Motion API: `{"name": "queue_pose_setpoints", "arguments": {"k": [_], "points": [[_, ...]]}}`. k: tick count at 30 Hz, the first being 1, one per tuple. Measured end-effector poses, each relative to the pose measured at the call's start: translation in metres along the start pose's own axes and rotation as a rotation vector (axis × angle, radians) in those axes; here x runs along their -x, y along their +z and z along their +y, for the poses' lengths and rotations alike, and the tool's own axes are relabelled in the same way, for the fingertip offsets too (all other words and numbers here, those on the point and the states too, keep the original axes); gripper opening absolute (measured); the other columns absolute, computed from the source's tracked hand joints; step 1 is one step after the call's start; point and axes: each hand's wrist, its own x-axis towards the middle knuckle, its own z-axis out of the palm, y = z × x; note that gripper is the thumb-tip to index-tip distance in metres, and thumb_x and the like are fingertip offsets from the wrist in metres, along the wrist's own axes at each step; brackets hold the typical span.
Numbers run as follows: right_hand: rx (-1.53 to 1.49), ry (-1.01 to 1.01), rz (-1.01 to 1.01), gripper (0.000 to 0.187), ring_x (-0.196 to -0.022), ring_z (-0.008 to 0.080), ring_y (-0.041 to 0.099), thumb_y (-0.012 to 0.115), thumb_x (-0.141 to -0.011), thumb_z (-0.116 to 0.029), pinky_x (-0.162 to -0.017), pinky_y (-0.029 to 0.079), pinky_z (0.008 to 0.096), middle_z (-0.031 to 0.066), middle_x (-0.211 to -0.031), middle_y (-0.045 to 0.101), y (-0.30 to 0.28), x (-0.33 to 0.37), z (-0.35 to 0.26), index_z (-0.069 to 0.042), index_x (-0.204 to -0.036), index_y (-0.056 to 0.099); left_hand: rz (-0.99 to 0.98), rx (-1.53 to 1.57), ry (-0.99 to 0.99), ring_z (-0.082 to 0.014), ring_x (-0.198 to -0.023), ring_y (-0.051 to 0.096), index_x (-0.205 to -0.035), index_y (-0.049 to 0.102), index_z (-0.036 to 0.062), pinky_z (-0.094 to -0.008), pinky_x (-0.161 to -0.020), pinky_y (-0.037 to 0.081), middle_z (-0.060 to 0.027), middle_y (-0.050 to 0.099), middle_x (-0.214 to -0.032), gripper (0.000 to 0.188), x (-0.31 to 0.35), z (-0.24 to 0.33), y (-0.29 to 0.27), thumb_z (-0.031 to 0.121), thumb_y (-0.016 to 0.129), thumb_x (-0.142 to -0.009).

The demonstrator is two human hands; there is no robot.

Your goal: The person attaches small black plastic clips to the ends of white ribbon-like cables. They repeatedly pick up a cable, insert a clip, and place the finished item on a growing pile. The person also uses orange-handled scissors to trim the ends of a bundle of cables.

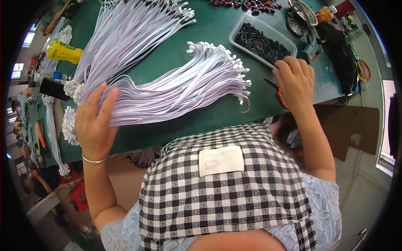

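A bundle of white ribbon cables [167, 94] with small white plugs at both ends lies across the table. My left hand [95, 117] rests on it near the left-end plugs, its fingers stretched out and apart. At the near right corner of a clear plastic tub [233, 37] is my right hand [296, 83], fingers bent together. Its fingertips are partly hidden, so what they hold, if anything, does not show. Short black tubes [259, 41] fill the tub. Beneath and beside that hand lie orange-handled cutters [281, 98], partly covered by it.
A larger fan of white cables [125, 37] spreads behind the bundle. At left are a yellow bottle [63, 52] and a dark phone-like block [53, 88]. Black and red parts [247, 5] lie at the back. Metal dishes [302, 14] and orange-handled scissors [362, 70] are on the right.
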Motion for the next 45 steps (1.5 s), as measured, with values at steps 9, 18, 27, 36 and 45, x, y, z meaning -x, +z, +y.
{"name": "queue_pose_setpoints", "arguments": {"k": [9,18,27,36,45], "points": [[-0.167,-0.04,-0.13,0.031,-0.079,0.0233,0.053,0.074,-0.071,-0.034,-0.073,0.039,0.0374,0.0036,-0.083,0.056,-0.001,-0.016,-0.011,-0.011,-0.085,0.059,0.104,-0.109,-0.095,-0.0281,-0.101,0.06,-0.126,0.059,0.012,-0.0371,-0.085,0.046,-0.0089,0.061,-0.117,0.064,-0.007,0.002,-0.013,0.003,0.076,-0.065],[-0.456,-0.231,-0.445,0.017,-0.073,0.0223,0.056,0.064,-0.08,-0.023,-0.07,0.04,0.0351,0.0043,-0.073,0.056,-0.012,0.049,-0.05,-0.01,-0.078,0.053,0.174,-0.096,-0.102,-0.0299,-0.102,0.063,-0.125,0.059,0.0087,-0.0375,-0.087,0.05,-0.0117,0.065,-0.115,0.064,-0.024,0.006,-0.037,-0.002,0.075,-0.064],[-0.885,-0.054,-0.82,0.022,-0.081,0.0299,0.061,0.067,-0.078,-0.013,-0.073,0.047,0.0395,0.01,-0.083,0.064,-0.062,0.037,-0.015,-0.006,-0.099,0.063,0.173,0.262,0.029,-0.0201,-0.103,0.063,-0.129,0.054,0.0056,-0.0295,-0.089,0.048,-0.0085,0.065,-0.115,0.062,-0.1,-0.007,-0.086,-0.009,0.067,-0.07],[-1.165,0.184,-0.582,0.012,-0.076,0.0204,0.062,0.067,-0.077,-0.002,-0.066,0.047,0.0306,0.0082,-0.083,0.065,-0.06,0.011,-0.01,-0.001,-0.089,0.065,-0.997,0.742,-0.275,-0.0258,-0.103,0.059,-0.127,0.052,0.0032,-0.0344,-0.095,0.043,-0.0163,0.063,-0.112,0.045,-0.067,-0.064,-0.003,0.025,0.058,-0.088],[-0.814,-0.375,0.005,0.051,-0.099,0.0314,0.058,0.078,-0.067,-0.017,-0.085,0.046,0.0405,0.0132,-0.106,0.063,-0.061,-0.09,-0.066,-0.005,-0.114,0.061,-0.708,0.092,0.002,-0.0386,-0.089,0.06,-0.1,0.06,0.0053,-0.0468,-0.079,0.047,-0.0168,0.064,-0.087,0.032,-0.094,-0.019,-0.047,0.033,0.064,-0.084]]}}
